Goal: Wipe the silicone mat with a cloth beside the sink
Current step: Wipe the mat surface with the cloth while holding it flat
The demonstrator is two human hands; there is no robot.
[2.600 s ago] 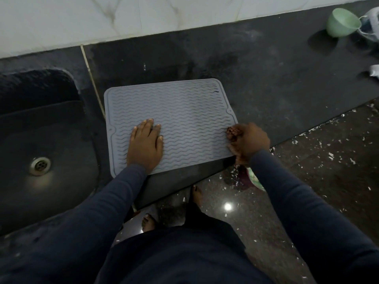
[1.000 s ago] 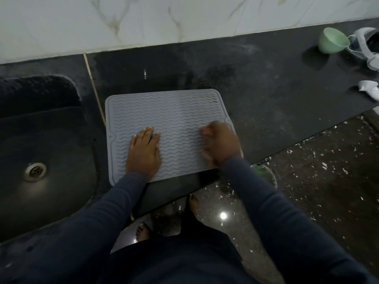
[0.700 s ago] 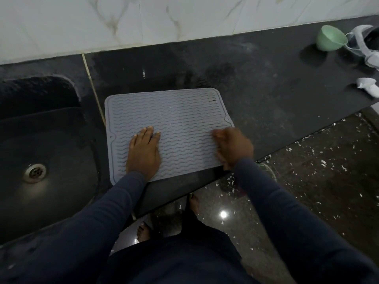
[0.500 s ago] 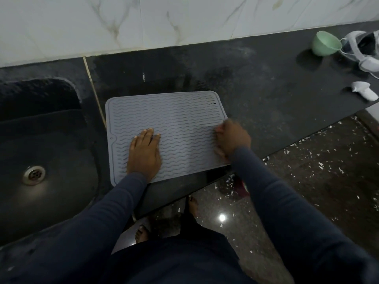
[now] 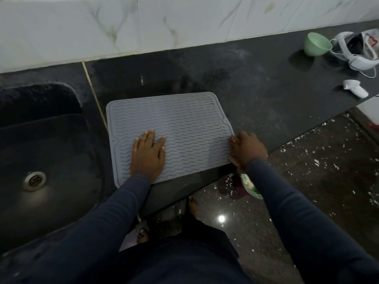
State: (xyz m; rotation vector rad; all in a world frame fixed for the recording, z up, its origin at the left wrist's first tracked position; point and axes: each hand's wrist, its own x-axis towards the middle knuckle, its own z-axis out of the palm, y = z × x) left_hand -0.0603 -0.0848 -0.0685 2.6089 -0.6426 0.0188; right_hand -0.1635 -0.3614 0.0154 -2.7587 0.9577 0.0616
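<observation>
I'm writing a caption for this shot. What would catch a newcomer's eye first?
The pale grey wavy-ribbed silicone mat stands out against the black stone counter, just right of the dark sink. The left hand lies flat on it, while the right hand is bunched at its right edge. A mint-green cup sits far right.

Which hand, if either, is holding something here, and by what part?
Left hand holds nothing; it lies flat on the silicone mat. Right hand is fisted at the mat's right edge, seemingly around a cloth, mostly hidden.
</observation>
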